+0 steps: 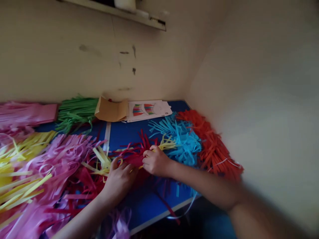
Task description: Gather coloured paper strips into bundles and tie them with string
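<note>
Both hands work close together over a dark red fringed paper on the blue table. My left hand is closed on a yellow paper strip, with pale yellow fringe showing beyond it to the left. To its right, my right hand has its fingers curled over the same strip, and more yellow fringe sticks out past the knuckles. Red fringe lies beneath and between the two hands.
Pink, green, lilac, light blue and orange-red fringes surround the hands on the blue table. Behind are brown paper and a printed sheet. Walls stand behind and right; a shelf hangs above.
</note>
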`<state>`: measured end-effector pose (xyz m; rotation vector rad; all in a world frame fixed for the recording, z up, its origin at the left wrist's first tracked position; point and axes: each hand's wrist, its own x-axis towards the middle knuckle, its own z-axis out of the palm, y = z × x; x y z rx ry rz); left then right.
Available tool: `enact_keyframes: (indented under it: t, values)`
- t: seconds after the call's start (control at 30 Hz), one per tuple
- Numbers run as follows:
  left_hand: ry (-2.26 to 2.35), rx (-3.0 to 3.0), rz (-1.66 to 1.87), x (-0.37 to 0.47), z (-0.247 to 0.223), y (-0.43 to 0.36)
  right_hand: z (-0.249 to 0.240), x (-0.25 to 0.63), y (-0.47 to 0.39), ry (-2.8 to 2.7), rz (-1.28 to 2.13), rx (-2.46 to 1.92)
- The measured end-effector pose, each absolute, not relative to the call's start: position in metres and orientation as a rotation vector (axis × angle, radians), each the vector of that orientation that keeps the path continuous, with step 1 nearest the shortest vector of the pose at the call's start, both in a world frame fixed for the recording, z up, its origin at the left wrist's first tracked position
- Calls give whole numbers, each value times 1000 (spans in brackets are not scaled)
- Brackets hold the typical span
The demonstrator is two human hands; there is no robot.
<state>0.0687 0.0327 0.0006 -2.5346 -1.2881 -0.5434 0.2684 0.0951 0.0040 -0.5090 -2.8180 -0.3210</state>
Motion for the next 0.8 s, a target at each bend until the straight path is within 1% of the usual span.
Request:
enact_keyframes:
  t: [0.07,0.17,0.23,0.27,0.3,0.33,0.43,0.47,0.5,0.53,0.6,0.8]
  values:
    - [-1266,-2510,-552,67,7,37,11,267,97,-2770,-309,-547]
    - [-1229,-2442,-686,58,27,31,43,266,83,-2704,-250,-608]
    - [-1219,-2399,-847,52,46,17,74,266,64,-2646,-95,-725]
    - [-1206,-2396,-922,50,56,7,88,265,54,-2606,60,-808]
    - [-1185,-2400,-988,49,66,-4,100,265,45,-2576,289,-874]
    - [-1162,-2412,-1043,49,75,-15,109,264,39,-2533,605,-926]
    - [-1137,-2431,-1098,50,95,-41,114,261,28,-2138,1703,-969]
    - [-1113,-2436,-1077,51,100,-47,111,260,25,-1931,1959,-944]
    - [-1081,-2442,-1056,51,103,-52,107,258,21,-1744,2097,-910]
    - [-1049,-2451,-1043,52,104,-56,101,257,14,-1604,2137,-870]
    - [-1041,-2461,-1099,55,105,-64,92,253,-3,-1437,2062,-792]
    - [-1424,-2301,-1573,80,91,-86,66,241,-56,-1092,1773,-742]
